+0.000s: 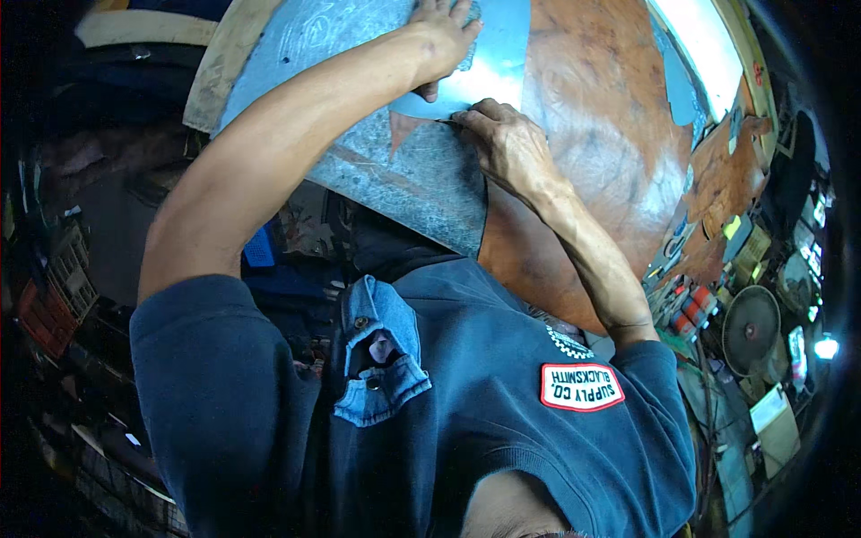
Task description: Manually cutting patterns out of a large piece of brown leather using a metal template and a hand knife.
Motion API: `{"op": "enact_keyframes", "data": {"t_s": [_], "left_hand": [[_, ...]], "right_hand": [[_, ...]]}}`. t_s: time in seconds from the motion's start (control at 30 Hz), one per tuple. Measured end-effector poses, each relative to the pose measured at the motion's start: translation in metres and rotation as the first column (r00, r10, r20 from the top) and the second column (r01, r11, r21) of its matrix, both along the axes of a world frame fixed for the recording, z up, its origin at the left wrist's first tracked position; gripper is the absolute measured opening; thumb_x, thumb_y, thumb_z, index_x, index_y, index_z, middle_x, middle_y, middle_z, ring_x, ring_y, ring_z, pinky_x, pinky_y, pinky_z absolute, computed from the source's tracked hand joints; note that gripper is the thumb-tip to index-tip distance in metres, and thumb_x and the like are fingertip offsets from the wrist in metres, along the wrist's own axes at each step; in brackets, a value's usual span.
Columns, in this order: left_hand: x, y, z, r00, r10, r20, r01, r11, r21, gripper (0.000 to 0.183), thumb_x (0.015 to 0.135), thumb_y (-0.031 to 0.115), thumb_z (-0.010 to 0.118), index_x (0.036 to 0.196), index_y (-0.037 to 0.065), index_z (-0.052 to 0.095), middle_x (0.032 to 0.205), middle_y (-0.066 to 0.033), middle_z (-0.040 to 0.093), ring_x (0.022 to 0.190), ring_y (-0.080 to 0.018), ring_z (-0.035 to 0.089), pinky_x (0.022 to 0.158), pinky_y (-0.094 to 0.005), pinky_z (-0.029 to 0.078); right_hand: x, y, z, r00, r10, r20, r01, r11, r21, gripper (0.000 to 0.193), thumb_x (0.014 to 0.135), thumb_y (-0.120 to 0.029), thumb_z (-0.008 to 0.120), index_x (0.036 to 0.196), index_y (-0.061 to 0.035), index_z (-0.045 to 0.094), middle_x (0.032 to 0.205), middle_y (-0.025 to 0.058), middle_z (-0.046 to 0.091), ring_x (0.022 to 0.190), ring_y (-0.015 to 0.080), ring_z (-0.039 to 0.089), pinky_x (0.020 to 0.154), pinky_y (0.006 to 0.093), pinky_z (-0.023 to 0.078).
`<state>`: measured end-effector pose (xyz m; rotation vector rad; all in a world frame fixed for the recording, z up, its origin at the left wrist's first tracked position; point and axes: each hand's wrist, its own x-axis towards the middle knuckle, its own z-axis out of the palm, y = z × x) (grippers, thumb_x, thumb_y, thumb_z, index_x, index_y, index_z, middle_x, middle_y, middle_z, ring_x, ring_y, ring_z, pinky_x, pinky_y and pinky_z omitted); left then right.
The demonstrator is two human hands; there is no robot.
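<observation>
A shiny silver-blue sheet (500, 58) with a smooth edge lies over a mottled grey sheet (404, 188) and a brown, leather-like hide (601, 108). My left hand (438, 43) rests on the shiny sheet near the top of the view, fingers spread. Beside its fingers is a small grey-blue piece (472, 38), partly covered. My right hand (511, 143) is at the near edge of the shiny sheet, fingers bent and thumb side toward that edge. Whatever its fingertips pinch there is hidden. A small brown triangle (404, 133) shows beside the grey sheet's upper edge.
On the right stand a round fan (751, 330), several red cylinders (695, 309) and a bright lamp (826, 347). A pale strip (704, 54) and hide scraps (717, 197) lie at the far right. A blue plastic object (259, 247) sits below my left arm.
</observation>
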<state>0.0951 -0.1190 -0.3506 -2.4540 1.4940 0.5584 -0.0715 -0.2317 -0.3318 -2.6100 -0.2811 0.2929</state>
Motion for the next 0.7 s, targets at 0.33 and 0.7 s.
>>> {"op": "enact_keyframes", "data": {"t_s": [0.33,0.7], "left_hand": [[-0.002,-0.002,0.013,0.999,-0.015,-0.034,0.018,0.995,0.102,0.127,0.043,0.037,0.093,0.145,-0.003,0.028,0.149,-0.0269,0.027,0.137,-0.0446,0.027,0.11,-0.0542,0.025],[-0.008,-0.001,0.022,0.999,-0.016,-0.032,0.019,0.996,0.093,0.127,0.048,0.036,0.092,0.147,-0.002,0.022,0.152,-0.0266,0.022,0.14,-0.0439,0.023,0.113,-0.0533,0.021]], "right_hand": [[-0.021,-0.039,0.008,0.996,-0.085,-0.018,0.086,0.996,0.036,0.022,0.083,-0.012,0.062,0.104,-0.0122,0.07,0.11,0.0144,0.062,0.093,0.0338,0.065,0.08,0.0452,0.054],[-0.015,-0.085,0.008,0.996,0.049,-0.08,-0.048,0.999,0.005,0.022,0.084,-0.013,0.062,0.104,-0.0115,0.07,0.134,0.0079,0.055,0.11,0.0325,0.061,0.089,0.0422,0.052]]}}
